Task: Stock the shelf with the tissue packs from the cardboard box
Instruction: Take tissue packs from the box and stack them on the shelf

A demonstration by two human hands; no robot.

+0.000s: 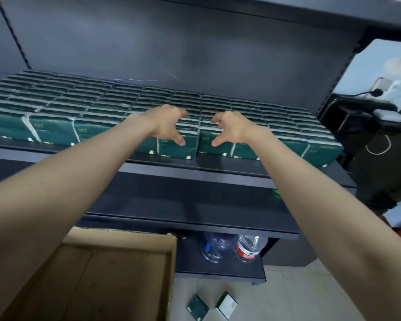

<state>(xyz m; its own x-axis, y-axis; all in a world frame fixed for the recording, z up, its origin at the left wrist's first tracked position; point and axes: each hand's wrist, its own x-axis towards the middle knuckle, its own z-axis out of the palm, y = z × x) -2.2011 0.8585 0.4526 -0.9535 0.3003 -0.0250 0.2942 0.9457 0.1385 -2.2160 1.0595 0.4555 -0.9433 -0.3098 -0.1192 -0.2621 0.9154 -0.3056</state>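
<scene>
As we stretch both bare arms out toward the shelf (229, 169), the cardboard box (116, 272) sits lowest and farthest left, just under our left forearm. Its top is open, and the part of its brown bottom that we can see is bare. Above it, the dark green tissue packs (51, 130) cover the shelf from the left edge onward, standing in tight rows from the front lip back toward the rear panel.

Near the middle of the front row, our left hand (164, 125) is half open like a claw. Its fingers are curled over the tops of the packs and its thumb points down across the green face of one front pack. Just to the right, and apart from it, our right hand (232, 128) mirrors that shape, with fingers bent over the top edge and thumb lying on the front of the neighbouring pack. We cannot tell whether either hand actually squeezes a pack or only rests on it.

Further down, under the lower shelf (195, 205), two clear plastic bottles (248, 249) stand side by side, one with a red label. On the pale floor in front of them lie two loose tissue packs (197, 306), close together.
</scene>
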